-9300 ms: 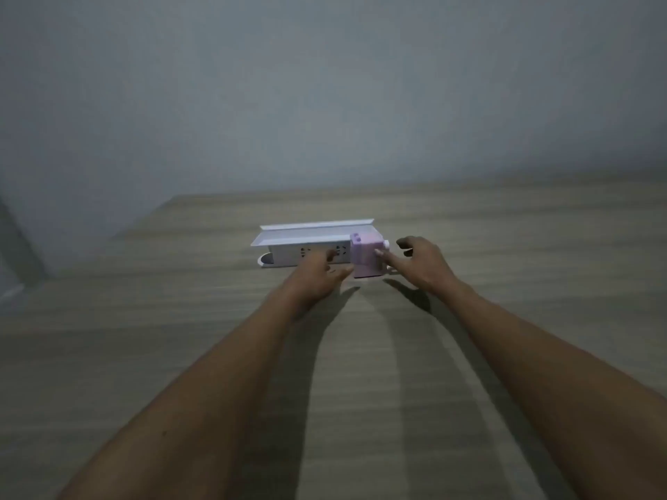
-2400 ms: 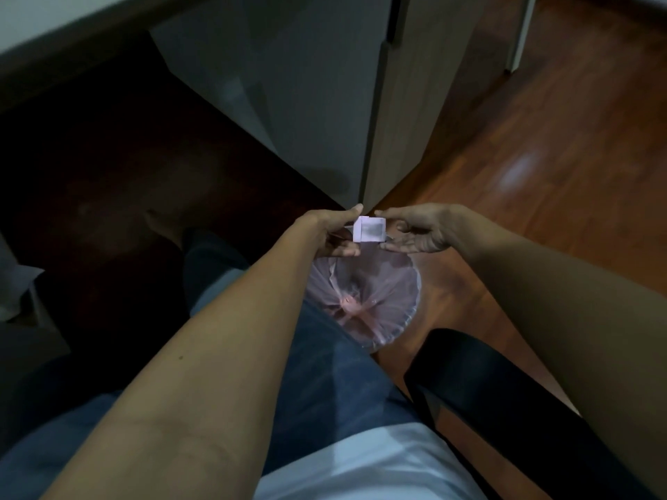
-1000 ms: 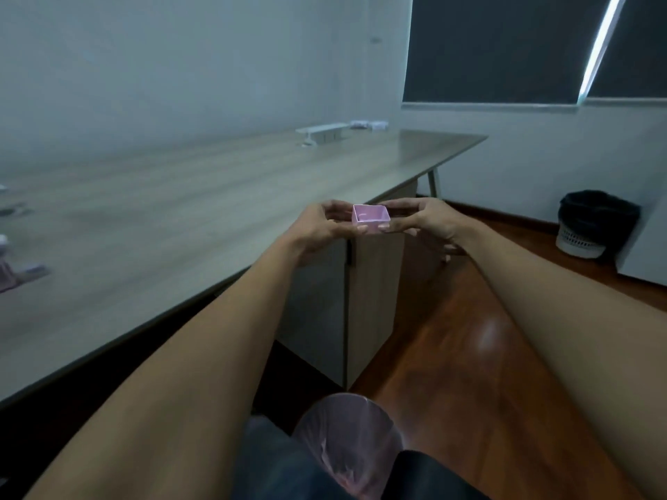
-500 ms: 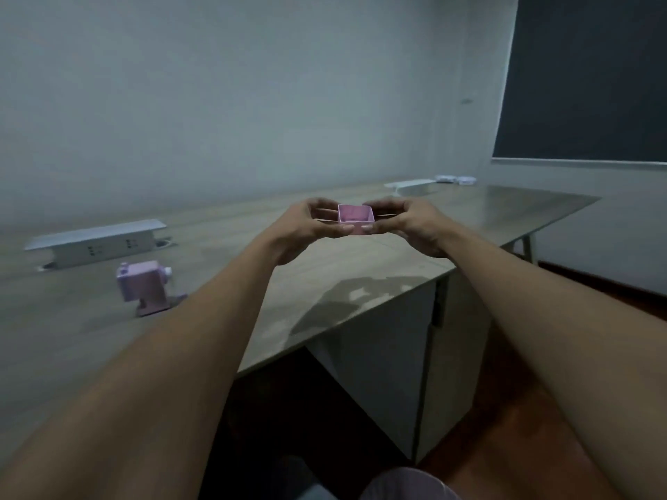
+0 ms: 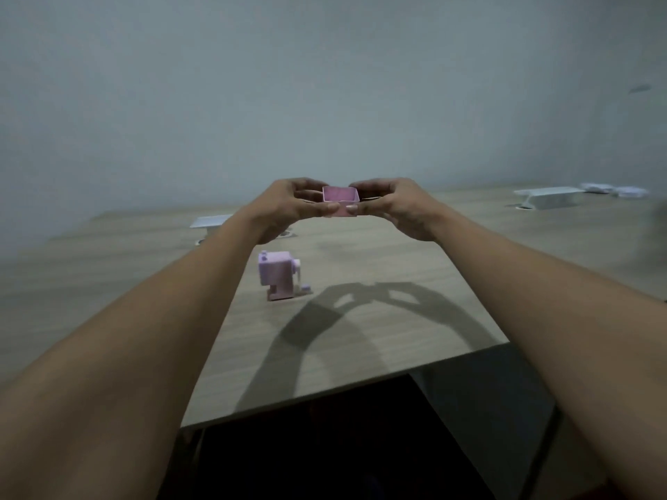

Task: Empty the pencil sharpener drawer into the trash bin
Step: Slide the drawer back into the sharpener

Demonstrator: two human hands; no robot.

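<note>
Both hands, left hand (image 5: 288,203) and right hand (image 5: 391,203), pinch our pink drawer (image 5: 340,196) above the pencil sharpener (image 5: 278,276); next we slide it in.

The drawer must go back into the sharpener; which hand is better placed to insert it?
Probably the left hand: both hands hold the drawer, but the sharpener stands below the left forearm, away from the right hand.

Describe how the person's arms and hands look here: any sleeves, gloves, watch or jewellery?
Both forearms are bare right up to the frame edge, with no sleeves showing. The left hand and the right hand are ungloved. No watch, bracelet or ring is visible on either. The thumbnails look short and unpainted.
</note>
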